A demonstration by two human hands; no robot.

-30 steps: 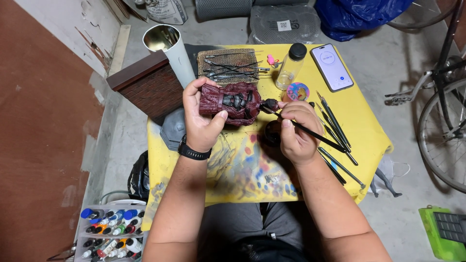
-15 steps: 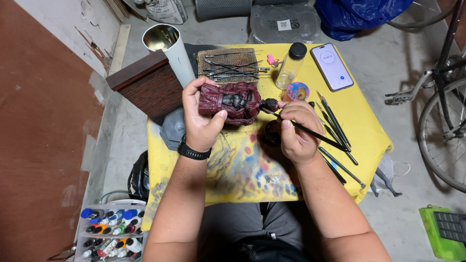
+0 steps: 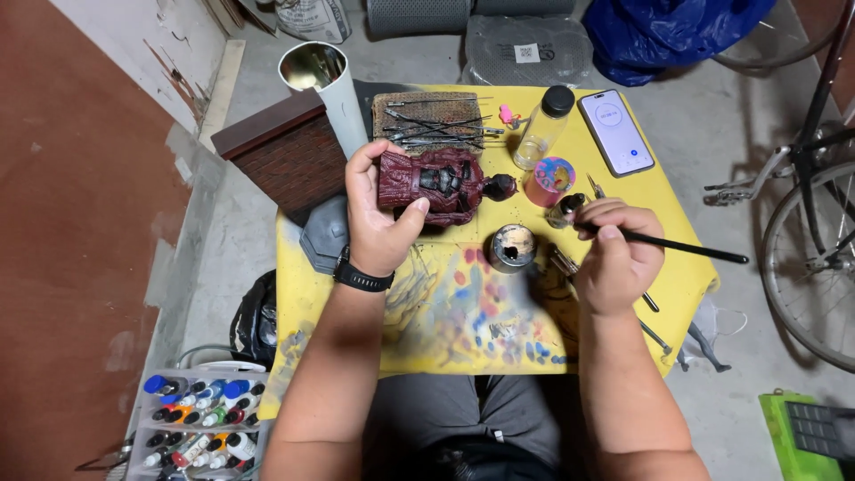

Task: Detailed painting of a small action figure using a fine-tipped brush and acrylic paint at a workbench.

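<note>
The left hand grips a dark red figure torso, held above the yellow surface. The right hand is closed around a thin paintbrush, its tip beside a small bottle — well apart from the figure. Loading sparingly and bracing both wrists would likely keep strokes clean — the dark paint pot sits near.

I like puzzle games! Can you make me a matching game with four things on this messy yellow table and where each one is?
Things:
1. dark red figure torso
2. thin black paintbrush
3. black smartphone
4. round black paint pot

Places:
A. lying flat near the table's far edge
B. in the right hand
C. on the table between both hands
D. in the left hand

Pairs: 1-D, 2-B, 3-A, 4-C
</note>
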